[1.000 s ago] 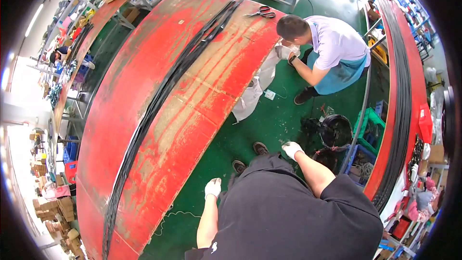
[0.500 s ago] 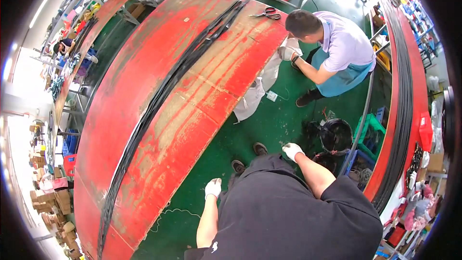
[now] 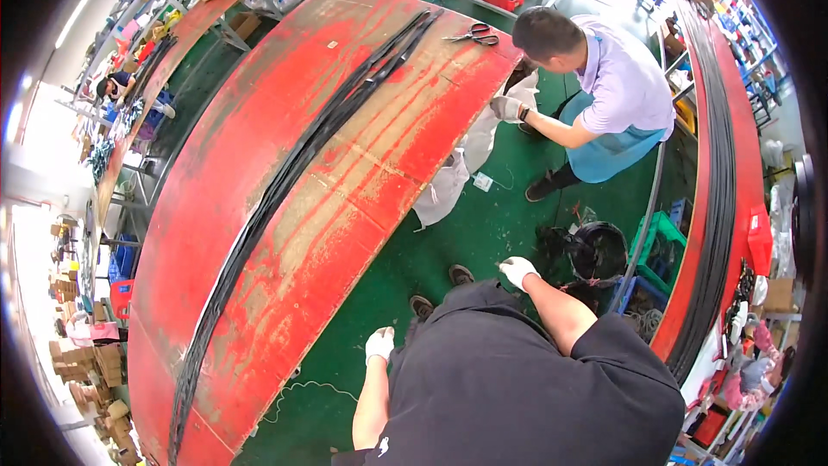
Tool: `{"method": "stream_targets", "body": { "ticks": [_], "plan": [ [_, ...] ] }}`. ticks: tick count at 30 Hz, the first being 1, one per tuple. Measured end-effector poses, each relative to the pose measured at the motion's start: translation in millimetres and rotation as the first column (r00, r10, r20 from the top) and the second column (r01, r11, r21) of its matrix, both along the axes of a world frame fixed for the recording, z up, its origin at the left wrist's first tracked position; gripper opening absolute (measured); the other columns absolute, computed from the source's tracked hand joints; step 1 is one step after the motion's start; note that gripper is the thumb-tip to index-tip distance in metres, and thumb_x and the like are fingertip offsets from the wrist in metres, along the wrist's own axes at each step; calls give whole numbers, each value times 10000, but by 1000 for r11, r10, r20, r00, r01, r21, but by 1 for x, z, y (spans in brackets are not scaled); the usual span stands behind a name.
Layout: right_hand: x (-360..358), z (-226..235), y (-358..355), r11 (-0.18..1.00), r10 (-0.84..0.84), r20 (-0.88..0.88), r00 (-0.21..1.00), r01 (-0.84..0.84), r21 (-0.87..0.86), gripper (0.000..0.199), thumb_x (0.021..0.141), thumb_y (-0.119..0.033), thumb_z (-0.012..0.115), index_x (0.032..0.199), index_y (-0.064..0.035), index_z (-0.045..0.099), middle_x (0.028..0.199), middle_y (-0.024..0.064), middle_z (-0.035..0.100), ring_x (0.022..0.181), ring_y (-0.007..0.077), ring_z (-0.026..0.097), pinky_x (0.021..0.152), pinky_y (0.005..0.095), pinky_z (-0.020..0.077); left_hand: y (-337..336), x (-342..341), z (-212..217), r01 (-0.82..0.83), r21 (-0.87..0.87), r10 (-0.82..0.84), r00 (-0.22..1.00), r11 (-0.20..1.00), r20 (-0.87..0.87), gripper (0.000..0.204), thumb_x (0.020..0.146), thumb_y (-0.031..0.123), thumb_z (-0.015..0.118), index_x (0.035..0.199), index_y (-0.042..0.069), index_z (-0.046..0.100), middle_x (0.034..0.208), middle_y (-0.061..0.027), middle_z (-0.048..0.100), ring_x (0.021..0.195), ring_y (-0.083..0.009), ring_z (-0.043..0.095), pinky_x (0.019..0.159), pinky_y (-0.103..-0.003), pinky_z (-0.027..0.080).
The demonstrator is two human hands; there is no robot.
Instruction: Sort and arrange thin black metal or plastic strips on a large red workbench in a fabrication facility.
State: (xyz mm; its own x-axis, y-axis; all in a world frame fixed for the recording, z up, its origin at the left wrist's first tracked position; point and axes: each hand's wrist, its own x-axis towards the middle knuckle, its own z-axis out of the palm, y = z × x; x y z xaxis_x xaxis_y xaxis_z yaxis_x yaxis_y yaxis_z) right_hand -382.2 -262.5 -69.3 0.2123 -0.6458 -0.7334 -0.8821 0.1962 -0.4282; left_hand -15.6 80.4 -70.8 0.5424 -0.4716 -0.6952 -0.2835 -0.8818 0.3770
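Note:
My left hand (image 3: pixel 379 343), in a white glove, hangs beside the near edge of a long red worktable (image 3: pixel 345 246). Its fingers are curled together, with nothing visible in them. On my other side my right hand (image 3: pixel 517 272), also white-gloved, is held low over the green floor, fingers curled in and no object showing. Neither hand touches the table. Along the tabletop runs a long bundle of black strips (image 3: pixel 285 160). A pair of scissors (image 3: pixel 476 34) with dark handles lies at the table's far end.
A co-worker (image 3: pixel 621 95) in a blue apron bends at the table's far corner, one gloved hand by white sacks (image 3: pixel 444 190). To my right stand a black bucket (image 3: pixel 599 250), a green crate (image 3: pixel 660 246) and another red table (image 3: pixel 749 155) with black strips. A thin cable (image 3: pixel 315 384) lies below.
The co-worker's gloved hand has shifted slightly left and down, toward the table edge. My view has tilted a little; my own hands hang much as before.

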Motion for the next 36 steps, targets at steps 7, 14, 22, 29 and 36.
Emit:
{"method": "stream_targets", "body": {
  "ticks": [7,14,22,29,36],
  "plan": [
    [-10,-15,-8,1000,6,20,1000,-6,-18,444,999,-357,673,1303,-46,761,1284,174,772,1166,310,727,1021,408,553,-12,-9,12,8,-11,-8,1000,1000,8,501,1056,463,585,1303,67,767,1329,-197,750,1274,-375,693,1087,-443,528],
    [-15,-4,-16,1000,16,14,1000,-16,5,495,1001,-407,642,1323,-50,754,1364,192,737,1309,362,675,1121,438,516,-16,-18,13,11,-6,-11,1000,1000,-7,510,1055,474,577,1316,78,763,1344,-187,745,1289,-376,683,1102,-445,518],
    [-28,-24,-2,989,-146,68,987,145,26,460,1002,-383,670,1316,-58,755,1332,180,755,1257,349,703,1079,426,532,-18,-20,26,28,34,-28,1000,999,-5,503,1055,470,586,1315,77,763,1336,-188,748,1281,-380,688,1098,-448,520],
    [-55,-47,-18,874,-484,258,836,475,101,290,1049,-274,683,1222,-46,729,941,40,718,749,165,644,661,362,552,-22,-13,29,127,44,-128,991,991,24,492,1051,455,592,1305,71,766,1327,-190,752,1276,-379,692,1093,-444,521],
    [-63,-48,-18,894,-447,219,867,438,94,326,1049,-298,679,1252,-48,730,1001,51,739,777,193,662,692,376,571,-30,-10,31,121,19,-121,993,992,12,511,1055,473,566,1307,75,764,1335,-194,745,1286,-384,682,1099,-451,518]
  ]
}}
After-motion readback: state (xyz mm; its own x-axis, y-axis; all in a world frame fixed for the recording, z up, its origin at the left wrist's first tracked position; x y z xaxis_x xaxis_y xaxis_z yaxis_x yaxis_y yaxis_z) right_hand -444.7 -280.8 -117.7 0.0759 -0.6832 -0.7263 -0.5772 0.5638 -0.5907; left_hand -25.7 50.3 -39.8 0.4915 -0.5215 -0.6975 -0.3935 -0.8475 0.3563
